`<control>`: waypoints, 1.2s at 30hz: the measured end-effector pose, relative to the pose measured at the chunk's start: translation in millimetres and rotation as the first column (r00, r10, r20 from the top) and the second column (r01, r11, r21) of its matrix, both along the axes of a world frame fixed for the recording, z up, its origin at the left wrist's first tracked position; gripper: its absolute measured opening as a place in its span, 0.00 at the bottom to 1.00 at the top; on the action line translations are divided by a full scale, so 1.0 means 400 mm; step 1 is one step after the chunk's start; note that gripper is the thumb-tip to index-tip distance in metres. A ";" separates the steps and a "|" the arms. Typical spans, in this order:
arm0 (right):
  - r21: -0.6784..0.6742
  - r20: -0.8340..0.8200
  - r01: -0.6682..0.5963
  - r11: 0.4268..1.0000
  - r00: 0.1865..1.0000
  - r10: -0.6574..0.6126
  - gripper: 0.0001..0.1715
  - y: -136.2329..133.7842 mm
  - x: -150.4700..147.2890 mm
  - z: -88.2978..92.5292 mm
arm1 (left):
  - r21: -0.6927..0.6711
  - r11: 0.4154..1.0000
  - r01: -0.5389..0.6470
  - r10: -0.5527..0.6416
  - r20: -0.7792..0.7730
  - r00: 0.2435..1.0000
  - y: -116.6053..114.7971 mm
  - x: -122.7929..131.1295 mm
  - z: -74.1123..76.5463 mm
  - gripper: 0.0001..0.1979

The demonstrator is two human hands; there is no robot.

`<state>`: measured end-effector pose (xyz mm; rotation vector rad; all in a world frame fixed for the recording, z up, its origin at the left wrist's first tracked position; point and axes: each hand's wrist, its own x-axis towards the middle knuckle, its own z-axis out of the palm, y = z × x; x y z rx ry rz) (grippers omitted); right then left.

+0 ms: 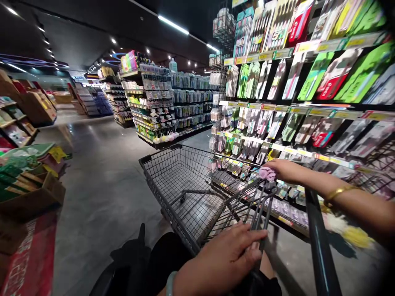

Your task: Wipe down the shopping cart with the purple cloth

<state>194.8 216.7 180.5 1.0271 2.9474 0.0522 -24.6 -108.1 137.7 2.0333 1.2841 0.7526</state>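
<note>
My left hand (222, 255), with a pale bracelet at its wrist, is closed over the wire bars at the near end of a dark shopping cart (157, 181). The index finger lies stretched along the bars. At the cart's right rear corner, my right hand (285, 169) is closed on a small pink, fluffy thing (267, 174); its exact kind is unclear. A gold bangle circles that wrist. No goods show in the wire basket. The cart's thick black handlebar (321, 246) runs beneath my right forearm.
Close on the right stands a tall rack of hanging toothbrush-like packs (317, 76). Further shelves (151, 98) rise beyond the cart. To the left are cardboard boxes (33, 197) and a green tub (27, 152). Grey floor (92, 176) runs between.
</note>
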 end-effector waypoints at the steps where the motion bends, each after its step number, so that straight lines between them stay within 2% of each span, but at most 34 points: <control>1: 0.018 0.037 0.028 0.999 0.999 -0.029 0.23 0.007 -0.007 -0.007 | -0.031 0.999 0.027 -0.027 0.018 0.999 0.001 -0.002 -0.001 0.24; 4: 0.050 0.070 0.095 0.994 0.993 -0.099 0.21 -0.024 -0.029 0.003 | -0.052 0.998 0.034 -0.031 0.046 0.998 0.003 -0.009 -0.005 0.23; 6: -0.087 0.037 0.030 0.996 0.999 -0.026 0.21 -0.062 -0.038 0.019 | -0.050 0.999 0.020 -0.017 0.065 0.998 0.002 -0.012 -0.006 0.23; 8: -0.298 -0.031 -0.099 0.950 0.995 0.094 0.24 -0.085 -0.041 0.029 | -0.050 0.999 0.007 -0.003 0.080 0.997 -0.001 -0.012 -0.005 0.23; 9: -0.365 -0.057 -0.139 0.921 0.990 0.127 0.24 -0.086 -0.039 0.030 | -0.052 0.999 0.003 0.002 0.085 0.996 -0.003 -0.012 -0.004 0.23; 10: -0.376 -0.065 -0.137 0.916 0.990 0.122 0.24 -0.080 -0.037 0.029 | -0.055 0.999 0.001 0.004 0.089 0.996 -0.005 -0.011 -0.003 0.23; 11: -0.330 -0.056 -0.099 0.939 0.995 0.085 0.24 -0.070 -0.033 0.026 | -0.057 0.998 -0.001 0.006 0.094 0.996 -0.006 -0.010 -0.002 0.23; 13: -0.146 -0.029 0.033 0.989 0.999 -0.037 0.21 -0.046 -0.024 0.021 | -0.061 0.998 -0.011 0.018 0.110 0.994 -0.007 -0.008 -0.002 0.23; 14: -0.070 -0.024 0.094 0.993 0.995 -0.096 0.21 -0.038 -0.020 0.021 | -0.062 0.998 -0.020 0.027 0.120 0.992 -0.007 -0.007 -0.002 0.23; 15: -0.050 -0.023 0.137 0.989 0.990 -0.138 0.20 -0.037 -0.017 0.024 | -0.062 0.998 -0.027 0.035 0.128 0.991 -0.007 -0.006 -0.002 0.23; 16: -0.096 -0.023 0.152 0.984 0.988 -0.154 0.21 -0.042 -0.014 0.030 | -0.062 0.997 -0.034 0.042 0.134 0.990 -0.007 -0.005 -0.002 0.23; 17: -0.197 -0.026 0.135 0.971 0.989 -0.143 0.22 -0.055 -0.010 0.040 | -0.063 0.997 -0.038 0.047 0.139 0.989 -0.008 -0.005 -0.002 0.23; 19: -0.416 -0.074 0.035 0.909 0.995 -0.072 0.25 -0.097 -0.004 0.068 | -0.063 0.997 -0.043 0.052 0.148 0.988 -0.011 -0.006 0.000 0.22; 20: -0.472 -0.115 -0.030 0.881 0.993 -0.028 0.25 -0.126 -0.001 0.083 | -0.065 0.997 -0.044 0.053 0.150 0.987 -0.012 -0.007 0.000 0.22; 21: -0.465 -0.164 -0.100 0.880 0.986 0.026 0.25 -0.159 0.000 0.096 | -0.068 0.997 -0.048 0.058 0.152 0.987 -0.014 -0.007 -0.001 0.22; 22: -0.398 -0.212 -0.164 0.903 0.974 0.083 0.24 -0.199 -0.002 0.105 | -0.076 0.995 -0.058 0.069 0.152 0.986 -0.014 -0.006 -0.002 0.23; 24: -0.163 -0.294 -0.250 0.955 0.936 0.194 0.22 -0.297 -0.012 0.106 | -0.106 0.989 -0.102 0.117 0.144 0.983 -0.013 -0.004 -0.009 0.25; 25: -0.042 -0.324 -0.277 0.960 0.913 0.249 0.21 -0.357 -0.022 0.099 | -0.121 0.984 -0.134 0.150 0.133 0.980 -0.010 -0.003 -0.014 0.26; 26: 0.023 -0.350 -0.311 0.950 0.888 0.299 0.21 -0.421 -0.033 0.086 | -0.133 0.977 -0.167 0.182 0.116 0.976 -0.007 -0.002 -0.019 0.25; 28: -0.027 -0.331 -0.444 0.896 0.849 0.411 0.21 -0.543 -0.055 0.057 | -0.140 0.969 -0.204 0.215 0.072 0.974 0.000 0.000 -0.030 0.20; 29: -0.045 -0.325 -0.493 0.869 0.829 0.454 0.18 -0.589 -0.063 0.044 | -0.136 0.969 -0.204 0.212 0.049 0.976 0.003 0.001 -0.035 0.17; 30: -0.055 -0.321 -0.499 0.865 0.829 0.458 0.18 -0.619 -0.067 0.034 | -0.131 0.971 -0.199 0.205 0.032 0.978 0.005 0.002 -0.037 0.16; 32: -0.090 -0.289 -0.492 0.866 0.845 0.450 0.19 -0.618 -0.058 0.025 | -0.114 0.977 -0.180 0.184 0.021 0.983 0.009 0.003 -0.039 0.15; 34: -0.070 -0.266 -0.441 0.895 0.873 0.409 0.20 -0.552 -0.029 0.026 | -0.097 0.980 -0.174 0.178 0.037 0.983 0.013 0.006 -0.036 0.17; 36: -0.033 -0.253 -0.294 0.955 0.927 0.276 0.20 -0.475 0.007 0.032 | -0.090 0.979 -0.183 0.189 0.055 0.981 0.019 0.011 -0.032 0.19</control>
